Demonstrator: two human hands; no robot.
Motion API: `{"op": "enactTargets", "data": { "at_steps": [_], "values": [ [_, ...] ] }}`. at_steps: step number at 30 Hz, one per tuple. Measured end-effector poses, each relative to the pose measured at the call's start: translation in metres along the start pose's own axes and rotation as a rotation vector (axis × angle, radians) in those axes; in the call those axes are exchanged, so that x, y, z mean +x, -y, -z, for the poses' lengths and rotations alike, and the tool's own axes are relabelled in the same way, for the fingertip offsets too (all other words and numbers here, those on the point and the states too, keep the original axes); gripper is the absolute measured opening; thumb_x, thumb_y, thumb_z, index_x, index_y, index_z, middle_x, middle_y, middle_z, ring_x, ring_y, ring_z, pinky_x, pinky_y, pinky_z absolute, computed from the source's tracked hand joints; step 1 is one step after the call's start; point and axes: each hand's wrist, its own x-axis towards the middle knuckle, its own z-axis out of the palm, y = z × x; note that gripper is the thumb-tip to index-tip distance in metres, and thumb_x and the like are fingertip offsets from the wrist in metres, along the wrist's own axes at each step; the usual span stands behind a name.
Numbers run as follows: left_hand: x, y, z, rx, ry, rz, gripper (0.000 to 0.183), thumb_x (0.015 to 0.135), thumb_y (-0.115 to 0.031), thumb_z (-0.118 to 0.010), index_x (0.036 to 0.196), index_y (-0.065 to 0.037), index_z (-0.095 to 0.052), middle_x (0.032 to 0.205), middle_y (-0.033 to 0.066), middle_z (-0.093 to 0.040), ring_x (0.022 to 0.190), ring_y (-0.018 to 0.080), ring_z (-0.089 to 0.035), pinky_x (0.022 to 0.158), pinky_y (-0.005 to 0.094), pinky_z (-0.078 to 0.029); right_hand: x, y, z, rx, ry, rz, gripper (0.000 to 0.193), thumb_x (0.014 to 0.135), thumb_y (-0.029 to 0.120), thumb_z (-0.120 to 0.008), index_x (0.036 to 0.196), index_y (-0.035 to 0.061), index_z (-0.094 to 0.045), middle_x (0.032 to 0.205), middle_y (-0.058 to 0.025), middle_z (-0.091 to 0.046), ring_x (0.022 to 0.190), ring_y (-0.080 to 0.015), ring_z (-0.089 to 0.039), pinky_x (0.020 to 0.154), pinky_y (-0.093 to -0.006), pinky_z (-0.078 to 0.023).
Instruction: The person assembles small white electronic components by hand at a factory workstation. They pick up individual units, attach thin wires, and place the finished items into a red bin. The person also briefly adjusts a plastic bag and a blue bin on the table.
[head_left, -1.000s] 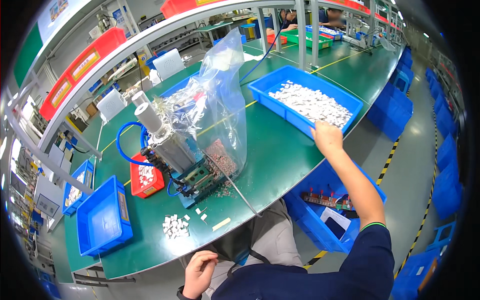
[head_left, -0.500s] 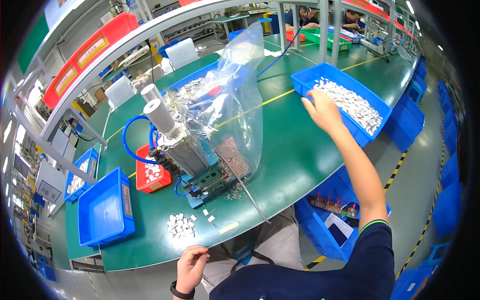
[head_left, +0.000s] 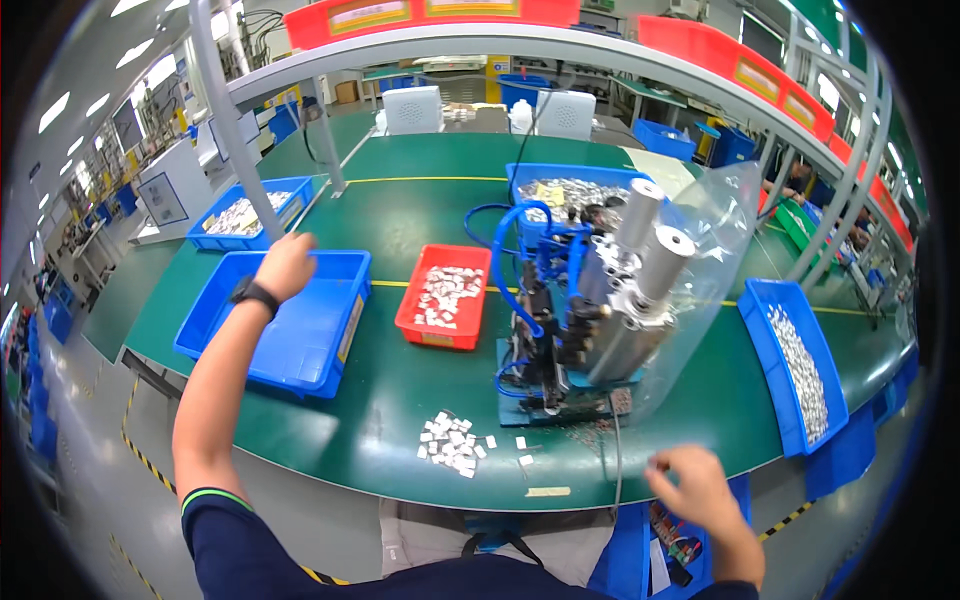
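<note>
My left hand (head_left: 287, 267), a dark band at its wrist, is over the far edge of a blue bin (head_left: 300, 345) whose bottom shows. Its fingers are mostly hidden and blurred, so I cannot tell whether it touches the rim. Near the table's front edge, my right hand (head_left: 695, 485) is above the tabletop, fingers curled and closed; whatever they hold is hidden. Between my hands stands a press-like machine (head_left: 600, 340) with metal cylinders and blue hoses. A loose group of small white square parts (head_left: 452, 443) lies in front of it.
A red bin (head_left: 445, 300) of white parts sits left of the machine. Blue bins of small parts stand at the right (head_left: 795, 365), far left (head_left: 240, 213) and behind the machine (head_left: 580, 195). Clear plastic bag (head_left: 700, 270) hangs beside it; a metal shelf frame (head_left: 480, 45) crosses overhead.
My view has turned left. My right hand has left the blue bin of parts at the right and come to the front edge. My left hand has moved from the front edge to the blue bin.
</note>
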Motion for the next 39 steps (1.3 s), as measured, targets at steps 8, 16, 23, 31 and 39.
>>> {"op": "enactTargets", "data": {
  "at_steps": [8, 16, 23, 31, 39],
  "values": [
    [0.202, -0.146, -0.153, -0.262, 0.195, -0.151, 0.027, 0.082, -0.012, -0.054, 0.105, -0.004, -0.065, 0.105, 0.0211, -0.065, 0.103, 0.0365, -0.060, 0.091, 0.0443, -0.048, -0.029, 0.022, -0.069, 0.015, -0.271, -0.284, 0.012, 0.075, 0.005, -0.071, 0.084, -0.0002, -0.065, 0.072, -0.0100, -0.064, 0.063, -0.0184, -0.063, 0.059, -0.0291, -0.049],
    [0.298, -0.232, -0.252, -0.593, 0.294, -0.166, 0.034, 0.089, -0.026, -0.053, 0.112, -0.005, -0.065, 0.113, 0.0200, -0.065, 0.103, 0.0365, -0.062, 0.088, 0.0431, -0.051, -0.039, -0.022, -0.105, 0.456, -0.781, -0.730, 0.004, 0.090, 0.004, -0.057, 0.092, 0.0011, -0.058, 0.064, 0.0006, -0.052, 0.052, -0.0034, -0.046, 0.047, -0.0173, -0.036],
    [0.335, -0.224, -0.322, -1.024, 0.385, 0.405, 0.042, 0.077, -0.027, -0.068, 0.098, 0.010, -0.065, 0.087, 0.0185, -0.069, 0.072, 0.0307, -0.069, 0.060, 0.0387, -0.057, -0.041, -0.044, -0.122, 0.534, -0.892, -0.693, 0.004, 0.090, 0.005, -0.056, 0.091, 0.0012, -0.055, 0.061, 0.0011, -0.050, 0.047, -0.0031, -0.041, 0.042, -0.0168, -0.030],
    [0.312, -0.262, -0.256, -1.569, 0.429, 0.607, 0.032, 0.067, -0.005, -0.066, 0.096, 0.007, -0.064, 0.093, 0.0242, -0.066, 0.092, 0.0385, -0.065, 0.079, 0.0505, -0.052, -0.043, -0.042, -0.124, 0.506, -0.930, -0.715, 0.002, 0.089, 0.003, -0.055, 0.091, 0.0016, -0.055, 0.062, 0.0011, -0.050, 0.048, -0.0033, -0.043, 0.043, -0.0163, -0.032],
    [0.290, -0.314, -0.189, -1.865, 0.090, 0.736, 0.023, 0.067, 0.007, -0.056, 0.089, 0.007, -0.055, 0.077, 0.0162, -0.059, 0.067, 0.0288, -0.065, 0.054, 0.0422, -0.053, -0.046, -0.051, -0.127, 0.564, -0.944, -0.677, 0.002, 0.090, 0.001, -0.056, 0.090, 0.0012, -0.054, 0.063, 0.0004, -0.051, 0.049, -0.0035, -0.044, 0.044, -0.0166, -0.034]
  ]
}}
